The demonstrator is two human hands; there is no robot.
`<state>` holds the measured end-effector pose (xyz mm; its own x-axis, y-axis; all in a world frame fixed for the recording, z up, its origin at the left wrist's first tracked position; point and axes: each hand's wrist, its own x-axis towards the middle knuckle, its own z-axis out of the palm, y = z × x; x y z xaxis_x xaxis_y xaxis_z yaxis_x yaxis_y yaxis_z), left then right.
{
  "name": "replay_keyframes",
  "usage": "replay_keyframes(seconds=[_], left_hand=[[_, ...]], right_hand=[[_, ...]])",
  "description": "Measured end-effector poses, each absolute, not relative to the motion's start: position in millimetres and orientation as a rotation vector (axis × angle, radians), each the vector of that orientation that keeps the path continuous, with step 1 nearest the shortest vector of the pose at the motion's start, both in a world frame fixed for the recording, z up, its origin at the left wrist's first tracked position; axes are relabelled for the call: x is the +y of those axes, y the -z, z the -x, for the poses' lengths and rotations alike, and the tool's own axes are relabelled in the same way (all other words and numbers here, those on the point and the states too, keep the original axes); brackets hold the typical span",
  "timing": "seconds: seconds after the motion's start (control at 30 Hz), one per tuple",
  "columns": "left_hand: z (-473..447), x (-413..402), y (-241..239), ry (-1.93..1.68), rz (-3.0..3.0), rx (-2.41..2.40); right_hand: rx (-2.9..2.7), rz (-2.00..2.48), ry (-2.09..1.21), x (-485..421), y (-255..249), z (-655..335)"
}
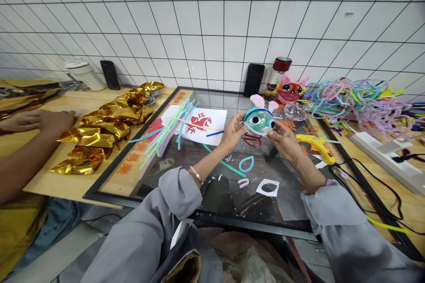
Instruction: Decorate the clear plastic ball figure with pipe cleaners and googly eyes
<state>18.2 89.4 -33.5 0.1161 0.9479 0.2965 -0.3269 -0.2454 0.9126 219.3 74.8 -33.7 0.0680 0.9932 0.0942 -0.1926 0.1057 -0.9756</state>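
Between my two hands, above the dark glass panel point(199, 172), is a round clear-and-green craft animal point(260, 122) with black-and-white eyes, pink fuzzy ears and a blue rim. My left hand point(235, 130) grips its left edge. Fingers of my right hand point(282, 137) are closed on its right edge, near an eye. Just below it lie red-handled scissors point(252, 141). A light-blue pipe-cleaner loop point(246, 164), a small pink bent piece point(243, 183) and white paper with an oval hole point(267, 188) rest on the glass nearer me.
Pipe cleaners point(166, 132) lie across a red paper-cut sheet point(202, 124) to the left. At right are a yellow glue gun point(317, 147), a power strip point(388, 159) and tangled pipe cleaners point(352, 97). A co-worker's arm point(36, 150) rests beside gold foil point(102, 128). A tiled wall stands behind.
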Motion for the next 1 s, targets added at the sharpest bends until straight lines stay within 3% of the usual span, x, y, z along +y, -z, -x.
replay_keyframes(seconds=[1.0], left_hand=[[-20.6, 80.9, 41.4, -1.292, -1.426, 0.871]], right_hand=[[-1.174, 1.056, -1.196, 77.6, 32.7, -226.3]])
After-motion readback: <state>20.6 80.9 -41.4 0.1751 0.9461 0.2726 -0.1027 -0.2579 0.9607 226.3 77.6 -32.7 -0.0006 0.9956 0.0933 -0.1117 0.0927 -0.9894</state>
